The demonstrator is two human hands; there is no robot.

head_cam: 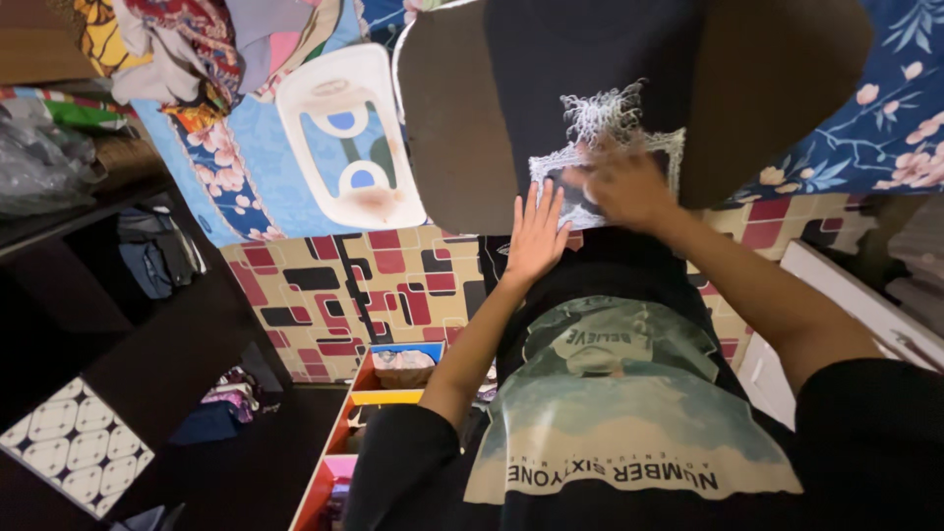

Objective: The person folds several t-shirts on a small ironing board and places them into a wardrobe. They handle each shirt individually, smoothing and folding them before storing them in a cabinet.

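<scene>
Pressing flat on a black printed garment (600, 147), both hands are spread open and grip nothing. Garment is draped over a padded ironing board (442, 138), white graphic facing up. Left hand (536, 236) lies palm down at the near edge of the print; right hand (624, 187) covers the print's lower part, blurred. Beside the board, a white plastic tray (344, 133) rests on a floral blue sheet (890, 108); a clothes heap (187, 44) sits beyond. My judgement: uneven pressure could drag the fabric sideways and crease the print, or slide it off the board.
</scene>
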